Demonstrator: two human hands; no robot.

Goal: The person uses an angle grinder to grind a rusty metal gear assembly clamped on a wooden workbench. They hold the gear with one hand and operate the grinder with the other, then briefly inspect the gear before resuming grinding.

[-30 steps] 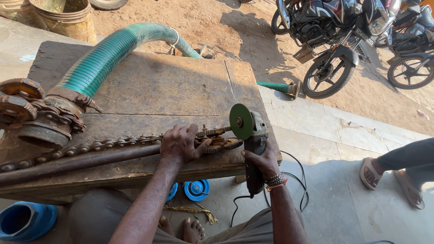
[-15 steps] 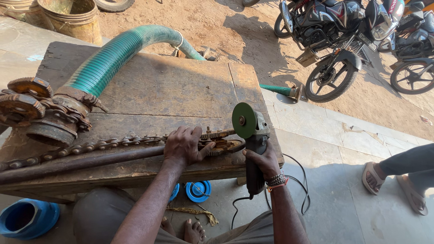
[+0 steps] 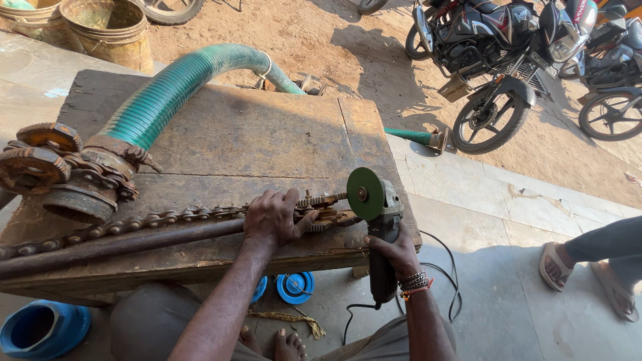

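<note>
Left hand: the left hand [image 3: 271,217] is pressing down flat, fingers curled over the rusty chain [image 3: 167,217] and the dark pipe [image 3: 120,244] under it, pinning both to the wooden bench [image 3: 254,140].
Right hand: the right hand [image 3: 396,253] is wrapping tightly around the body of the angle grinder [image 3: 378,227], just to the right of the left hand.
Grinder disc: the green disc [image 3: 364,194] is standing upright at the chain's end, right beside the left fingertips; whether it is touching metal I cannot tell.
Chain end: a toothed, rusty end piece [image 3: 321,207] is sticking out between the left hand and the disc.
Step in hand: judging by the grip and the disc's place, the person is lining up the grinder at the chain's end, the work being clamped by hand.
Next move calls for: a firm hold-down from the left hand, fingers kept clear of the disc, and a steady feed from the right.
Risk: the power cord [image 3: 435,287] is looping on the floor below the right wrist, near the bare feet [image 3: 281,344].
Beyond the left hand: a green ribbed hose [image 3: 167,90] is lying across the bench, joined to rusty gears [image 3: 40,160].
Far right of the hands: another person's sandalled foot [image 3: 558,264] is resting on the pavement, with motorcycles [image 3: 508,60] beyond.
</note>
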